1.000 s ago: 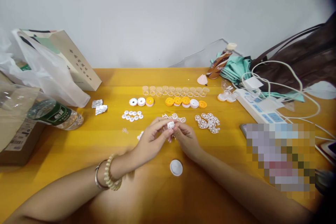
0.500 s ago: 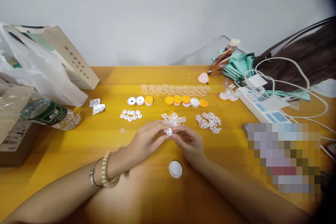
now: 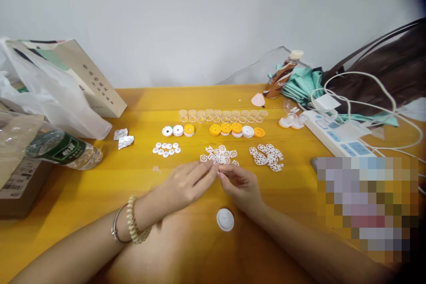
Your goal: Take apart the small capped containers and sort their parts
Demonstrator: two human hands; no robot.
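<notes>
My left hand (image 3: 191, 183) and my right hand (image 3: 242, 188) meet fingertip to fingertip over the middle of the table, both closed in a pinch. Between them is a small white plastic piece, now almost wholly covered by the left fingers. Just beyond the fingertips lies a pile of white openwork plastic pieces (image 3: 222, 154), with a second such pile (image 3: 266, 156) to its right. A round white lid-like disc (image 3: 225, 219) rests on the table below the right hand. Small white discs (image 3: 166, 148) sit in two rows left of the piles, near some tiny clear rings (image 3: 156, 169).
Behind stand a row of clear cups (image 3: 217, 116) and several orange and white round caps (image 3: 236, 129). Foil scraps (image 3: 125, 141), a water bottle (image 3: 66, 148) and a paper bag (image 3: 100, 88) are leftward. Rightward are a power strip (image 3: 336, 135), cables and a drink bottle (image 3: 281, 77).
My left hand has turned so its fingers now cover the white piece that showed between both hands before. The right hand stays close by. The whole view has shifted slightly.
</notes>
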